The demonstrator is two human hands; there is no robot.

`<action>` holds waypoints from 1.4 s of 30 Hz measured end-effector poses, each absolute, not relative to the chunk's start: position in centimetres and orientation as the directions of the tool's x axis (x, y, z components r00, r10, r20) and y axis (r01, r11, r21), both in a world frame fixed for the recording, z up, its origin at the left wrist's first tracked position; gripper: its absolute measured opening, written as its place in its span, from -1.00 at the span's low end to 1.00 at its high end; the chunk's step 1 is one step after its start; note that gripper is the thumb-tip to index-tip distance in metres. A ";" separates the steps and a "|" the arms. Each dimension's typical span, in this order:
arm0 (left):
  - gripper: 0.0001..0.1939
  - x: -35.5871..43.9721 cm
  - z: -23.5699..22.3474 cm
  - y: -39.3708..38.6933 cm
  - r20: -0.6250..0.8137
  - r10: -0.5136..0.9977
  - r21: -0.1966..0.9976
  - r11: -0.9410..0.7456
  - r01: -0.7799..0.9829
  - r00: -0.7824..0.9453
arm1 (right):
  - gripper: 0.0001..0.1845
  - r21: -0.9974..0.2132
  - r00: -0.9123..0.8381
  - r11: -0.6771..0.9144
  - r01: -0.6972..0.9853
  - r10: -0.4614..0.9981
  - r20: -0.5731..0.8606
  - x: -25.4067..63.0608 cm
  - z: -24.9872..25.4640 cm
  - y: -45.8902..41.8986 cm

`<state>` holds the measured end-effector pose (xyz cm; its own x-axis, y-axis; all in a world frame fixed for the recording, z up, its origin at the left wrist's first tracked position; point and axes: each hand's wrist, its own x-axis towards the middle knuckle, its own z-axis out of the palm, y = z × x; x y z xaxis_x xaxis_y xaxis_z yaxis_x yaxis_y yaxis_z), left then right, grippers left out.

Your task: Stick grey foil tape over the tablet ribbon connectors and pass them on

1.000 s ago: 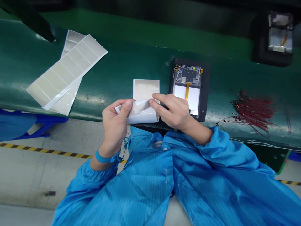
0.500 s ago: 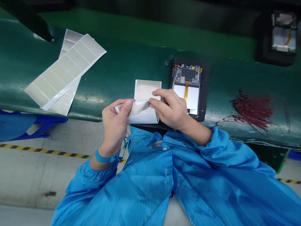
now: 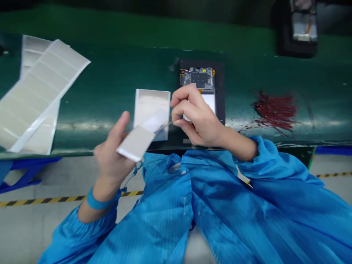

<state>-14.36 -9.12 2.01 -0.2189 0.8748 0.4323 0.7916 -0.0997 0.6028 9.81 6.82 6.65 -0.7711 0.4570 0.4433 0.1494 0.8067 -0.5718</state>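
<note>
The label sheet point(image 3: 136, 142) seemingly rests on the left hand point(image 3: 112, 154).

Person wears a bright blue work smock point(image 3: 156, 216) with fine lengthwise pinstripes and visible creasing; a small pale round fastener point(image 3: 183, 172) sits near the neck edge. Left sleeve point(image 3: 71, 231) and right sleeve point(image 3: 277, 157) are matching blue, loose, gathered at the cuffs. A flat blue wrist strap point(image 3: 99, 200) encircles the left wrist; thin blue cord point(image 3: 137, 168) alongside. Left hand point(image 3: 114, 154) and right hand point(image 3: 202, 119) ungloved.
</note>
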 end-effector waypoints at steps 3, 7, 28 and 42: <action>-0.39 -16.9 1.3 -7.8 0.727 0.682 0.237 -0.356 0.904 0.078 | -0.88 -0.668 -0.628 0.728 0.152 0.593 0.503 13.0 8.8 7.1; -0.41 -19.8 0.0 -5.7 0.670 0.599 -0.044 -0.557 0.829 0.438 | -0.78 -0.907 -0.482 0.320 0.272 0.862 0.159 17.0 8.5 7.5; -0.52 -6.6 0.0 -2.5 0.388 0.840 0.417 -0.527 0.740 0.380 | -0.91 -0.877 -0.352 0.067 0.476 0.928 -0.121 15.0 2.7 4.7; -0.57 -6.2 -0.6 -1.9 0.382 0.831 0.338 -0.534 0.775 0.405 | -0.90 -0.718 -0.374 0.173 0.675 0.918 -0.130 14.6 3.2 5.0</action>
<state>-6.21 -1.94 -0.64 0.4054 0.8305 0.3818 0.7749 -0.5339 0.3384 14.61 5.04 3.22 -0.3742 0.9182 -0.1300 0.6745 0.1732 -0.7177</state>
